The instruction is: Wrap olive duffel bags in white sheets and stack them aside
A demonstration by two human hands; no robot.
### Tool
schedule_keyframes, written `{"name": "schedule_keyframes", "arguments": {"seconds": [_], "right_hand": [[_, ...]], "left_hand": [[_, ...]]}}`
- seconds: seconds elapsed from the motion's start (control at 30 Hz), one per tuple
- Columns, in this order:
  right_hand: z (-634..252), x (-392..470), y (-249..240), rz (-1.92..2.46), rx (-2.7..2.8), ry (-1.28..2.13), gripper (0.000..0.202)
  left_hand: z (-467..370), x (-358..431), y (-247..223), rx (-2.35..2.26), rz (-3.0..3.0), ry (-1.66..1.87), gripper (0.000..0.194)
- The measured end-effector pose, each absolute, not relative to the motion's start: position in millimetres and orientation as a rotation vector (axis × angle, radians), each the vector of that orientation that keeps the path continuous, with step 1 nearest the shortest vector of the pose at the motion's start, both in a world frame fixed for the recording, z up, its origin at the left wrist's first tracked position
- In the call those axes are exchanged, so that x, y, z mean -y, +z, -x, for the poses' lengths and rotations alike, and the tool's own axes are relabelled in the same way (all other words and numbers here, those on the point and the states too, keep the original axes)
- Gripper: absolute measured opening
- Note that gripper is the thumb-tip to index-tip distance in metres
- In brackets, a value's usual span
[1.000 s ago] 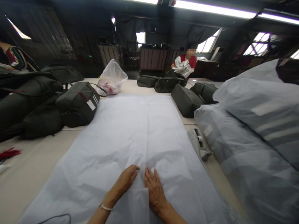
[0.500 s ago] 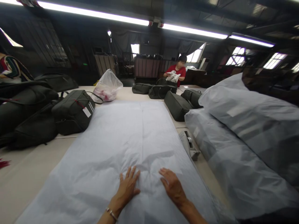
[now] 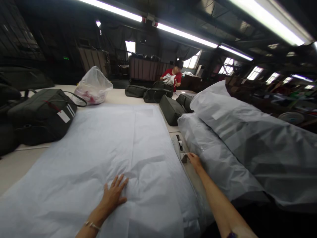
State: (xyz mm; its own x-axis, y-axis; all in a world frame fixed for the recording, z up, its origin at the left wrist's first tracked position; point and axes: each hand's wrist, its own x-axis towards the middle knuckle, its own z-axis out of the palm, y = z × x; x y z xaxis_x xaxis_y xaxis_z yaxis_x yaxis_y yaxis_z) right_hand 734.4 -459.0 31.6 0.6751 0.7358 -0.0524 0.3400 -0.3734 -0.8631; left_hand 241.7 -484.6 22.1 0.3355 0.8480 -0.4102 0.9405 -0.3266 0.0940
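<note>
A large, thin white plastic bag [image 3: 119, 142], or a stack of them, lies flat and wrinkled on the table in front of me. My left hand [image 3: 114, 195] rests on it, palm down with fingers spread. To its right, a grey tape dispenser [image 3: 178, 147] stands between the white plastic and the wrapped bags. My right hand [image 3: 195, 162] reaches to the dispenser's near end, fingers drawn together at its tip. Whatever is between those fingertips is too small to make out.
Dark travel bags in translucent plastic [image 3: 223, 142] are piled on the right. An unwrapped dark bag [image 3: 44, 115] with a white tag sits left. Farther back are a clear plastic sack [image 3: 92, 87], several dark bags [image 3: 157, 96] and a person in red [image 3: 170, 77] holding white material.
My right hand has left the white plastic and moved right to the tape dispenser. My left hand stays spread on the plastic. The view has turned right.
</note>
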Motion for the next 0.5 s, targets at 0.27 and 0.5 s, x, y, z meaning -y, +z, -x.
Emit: {"name": "schedule_keyframes", "arguments": {"seconds": [0.27, 0.5], "right_hand": [[-743, 437, 32, 1.894, 0.682, 0.778, 0.025], [-741, 431, 34, 1.819, 0.568, 0.781, 0.021]], "left_hand": [[-245, 488, 32, -1.594, -2.247, -0.438, 0.089], [-245, 492, 32, -1.572, -2.251, -0.390, 0.090]]}}
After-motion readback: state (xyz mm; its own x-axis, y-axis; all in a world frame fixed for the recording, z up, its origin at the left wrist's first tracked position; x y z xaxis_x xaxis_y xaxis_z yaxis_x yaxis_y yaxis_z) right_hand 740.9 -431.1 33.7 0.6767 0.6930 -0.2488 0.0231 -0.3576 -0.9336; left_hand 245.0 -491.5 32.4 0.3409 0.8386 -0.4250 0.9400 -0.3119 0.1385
